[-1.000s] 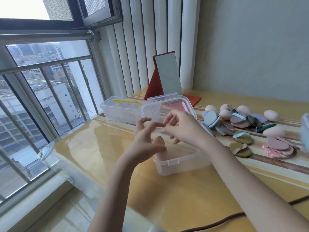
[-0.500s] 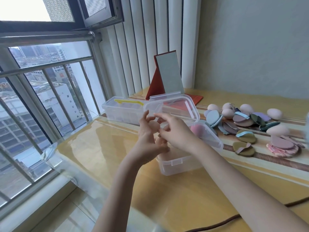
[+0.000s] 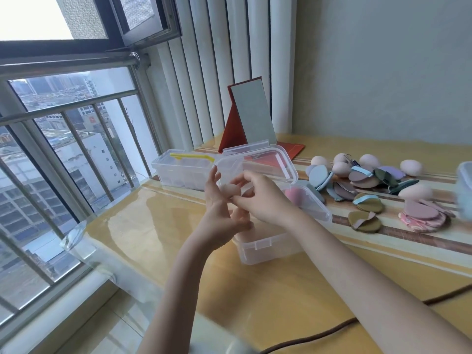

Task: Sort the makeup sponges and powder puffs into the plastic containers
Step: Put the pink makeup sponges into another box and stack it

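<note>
At the far left stands a barred window. On the yellow bench, a shut clear container with a yellow handle sits near the window side. The left hand is raised above the bench with its forearm coming up from the lower edge and the palm turned right; its fingers are partly spread and its fingertips hold a pale beige makeup sponge. The right hand reaches in from the lower right, forearm stretched across the bench, and its curled fingers pinch the same sponge from the other side, so both hands meet over the open clear container. That container's lid stands tilted up behind the hands, and a pink sponge shows inside. Behind it leans a red-backed mirror. To the right, a pile of sponges and powder puffs lies loose on the bench, and a dark cable crosses the near edge.
</note>
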Available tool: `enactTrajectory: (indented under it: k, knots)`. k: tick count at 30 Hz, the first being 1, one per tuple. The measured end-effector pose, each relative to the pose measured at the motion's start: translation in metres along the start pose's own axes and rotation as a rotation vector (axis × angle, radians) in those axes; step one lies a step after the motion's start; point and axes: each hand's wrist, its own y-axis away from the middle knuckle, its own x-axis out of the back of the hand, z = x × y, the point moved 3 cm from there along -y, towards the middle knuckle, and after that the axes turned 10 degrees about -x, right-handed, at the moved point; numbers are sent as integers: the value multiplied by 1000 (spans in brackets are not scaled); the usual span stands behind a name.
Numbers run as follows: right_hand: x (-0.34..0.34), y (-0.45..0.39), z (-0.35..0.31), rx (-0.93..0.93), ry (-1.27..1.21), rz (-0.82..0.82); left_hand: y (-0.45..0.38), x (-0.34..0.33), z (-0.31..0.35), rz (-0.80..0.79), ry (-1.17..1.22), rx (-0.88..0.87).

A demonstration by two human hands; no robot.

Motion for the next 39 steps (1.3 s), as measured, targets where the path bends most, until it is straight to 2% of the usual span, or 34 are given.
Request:
enactTrajectory:
  k: [3, 6, 10, 13, 18, 27, 31, 34, 39]
  knots:
    - [4, 0, 2, -37, -90, 9, 2, 1, -1, 26, 34, 40]
    - [12, 0, 0, -111, -302, -20, 0, 1, -3, 18, 34, 52]
    - [26, 6, 0, -170, -439, -307, -1, 0, -2, 6, 59, 68]
    - [38, 9, 2, -113, -308, -429, -1, 1, -1, 13, 72, 67]
    - [46, 22, 1, -121, 143, -702, -2, -1, -6, 57, 86, 29]
    - [24, 22, 1, -144, 442, -575, -3, 0, -12, 61, 21, 6]
    - [18, 23, 1, -124, 397, -588, 0, 1, -14, 62, 12, 24]
    - [26, 22, 2, -185, 319, -600, 1, 1, -16, 45, -2, 52]
    - [21, 21, 5, -156, 322, -542, 3, 1, -17, 45, 16, 87]
